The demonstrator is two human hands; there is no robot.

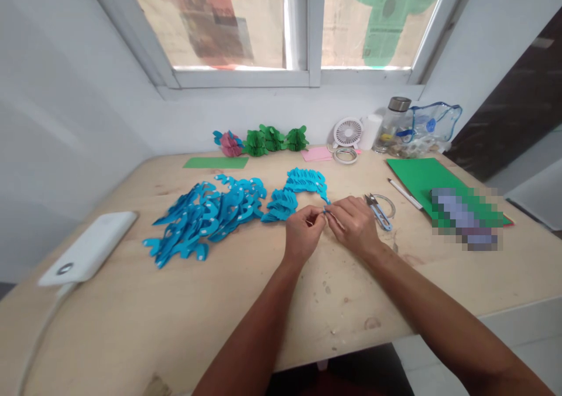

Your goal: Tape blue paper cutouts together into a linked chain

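While both hands meet at the fingertips, pinched nearly closed, the small piece between the left hand [304, 232] and right hand [352, 223] is mostly hidden, its kind unclear. Just beyond them lie the folded blue paper cutouts [306, 181]. Pixelation masks an object [465, 217] on the green paper [425, 176] at right; the near edge cuts off both forearms.

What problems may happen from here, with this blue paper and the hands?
The fingertips of both hands pinch a tiny part, so it might slip or tear.
The snips lie near the right hand; an elbow or wrist could brush them.
The loose blue pile may scatter if nudged.
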